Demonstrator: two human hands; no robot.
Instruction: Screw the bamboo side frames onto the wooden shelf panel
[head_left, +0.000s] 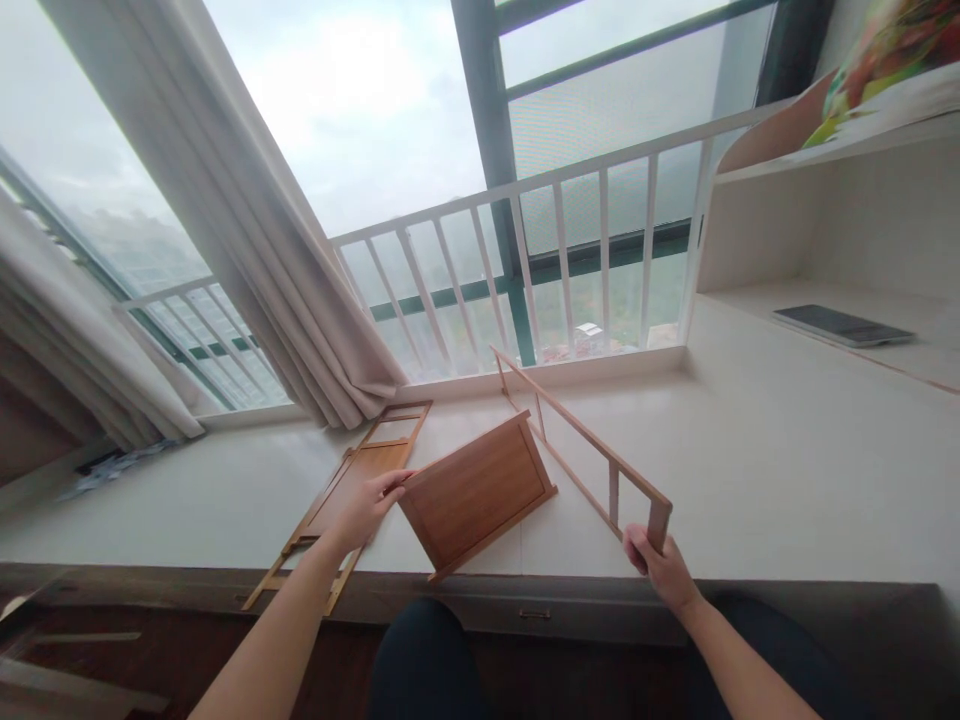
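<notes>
The left hand (371,507) pinches the upper left corner of a wooden panel (480,492), fingers curled over its edge and thumb seemingly under; the panel is tilted, its lower corner near the front edge of the tabletop (750,470), its upper right corner meeting a slatted side frame (581,445); whether the 2 pieces are joined there or only touching cannot be told. The right hand (660,565) is closed around the near end post of that frame, close to the front edge, with the frame running diagonally away toward the back edge by the window railing (525,250).

A second ladder-like frame (352,490) lies flat on the tabletop to the left of the panel, partly under the left hand, its near end overhanging the front edge.

Judging by the thin rails and bamboo-like finish, these parts look light and stiff; the panel should carry its own weight from 1 corner, though a grip on 2 edges would steady it better; the smooth varnished face may be slippery, so edges suit the fingers more than faces. The frame's slim rails look likely to flex or crack if levered, so its thicker end posts seem the safer hold.

A dark tablet (840,325) lies on a shelf at the right; curtains (247,230) hang at the left.
</notes>
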